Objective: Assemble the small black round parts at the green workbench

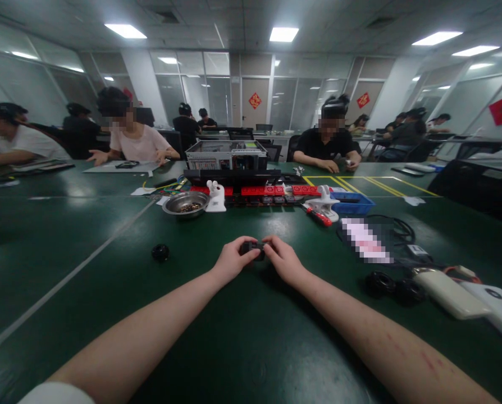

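Both my hands meet over the green table [183, 342], holding one small dark blocky part [253, 247] between them. My left hand [235, 259] grips its left side with thumb and fingers. At its right end, the fingers of my right hand [283, 259] are closed on it. The part's exact kind is too small and dark to make out. To the left of my hands lies a round black object [160, 252]. A metal bowl [186, 212] with small brass-coloured pieces in it stands farther off, beside a white stand [215, 197].
An open computer case [226, 157] stands behind red organiser bins [263, 191]. To the right are a red-handled screwdriver [318, 216], a blue tray [353, 203], black rings [381, 283], a cream power bank [452, 293] and cables. Co-workers [327, 137] sit across the table.
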`<state>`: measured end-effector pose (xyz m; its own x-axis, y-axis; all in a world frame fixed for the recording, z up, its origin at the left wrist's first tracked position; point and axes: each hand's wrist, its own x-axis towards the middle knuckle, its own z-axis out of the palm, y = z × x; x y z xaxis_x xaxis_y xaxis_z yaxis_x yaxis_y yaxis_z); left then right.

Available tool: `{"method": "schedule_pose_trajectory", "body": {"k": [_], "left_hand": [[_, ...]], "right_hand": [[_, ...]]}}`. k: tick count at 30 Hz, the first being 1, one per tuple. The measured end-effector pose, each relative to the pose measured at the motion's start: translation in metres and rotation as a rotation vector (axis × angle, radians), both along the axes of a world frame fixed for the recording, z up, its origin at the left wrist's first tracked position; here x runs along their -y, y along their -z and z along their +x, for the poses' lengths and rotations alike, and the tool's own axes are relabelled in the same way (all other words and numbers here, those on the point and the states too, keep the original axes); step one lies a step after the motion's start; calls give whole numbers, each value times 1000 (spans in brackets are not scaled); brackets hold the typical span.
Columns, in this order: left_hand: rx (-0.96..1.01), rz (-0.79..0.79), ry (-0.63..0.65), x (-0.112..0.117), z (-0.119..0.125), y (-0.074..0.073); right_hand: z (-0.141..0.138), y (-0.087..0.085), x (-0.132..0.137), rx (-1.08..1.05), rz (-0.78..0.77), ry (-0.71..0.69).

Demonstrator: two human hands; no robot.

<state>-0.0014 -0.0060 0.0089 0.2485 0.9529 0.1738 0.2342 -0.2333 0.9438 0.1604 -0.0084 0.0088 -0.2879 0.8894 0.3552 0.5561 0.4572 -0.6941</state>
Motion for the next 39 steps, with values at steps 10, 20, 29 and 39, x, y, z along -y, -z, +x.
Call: {"method": "schedule_pose_trajectory", "body": {"k": [10,20,29,39], "left_hand": [[-121,187,-17,5,-1,-5],[299,-373,95,-6,4,4],[-128,123,-91,2,-1,-2],[-4,-48,-5,3,2,-1]], "right_hand": [[0,6,-5,-25,14,-52],[3,-6,4,92,203,-128],[-2,4,-4,-94,-72,-17],[-2,1,0,-21,36,-29]]}}
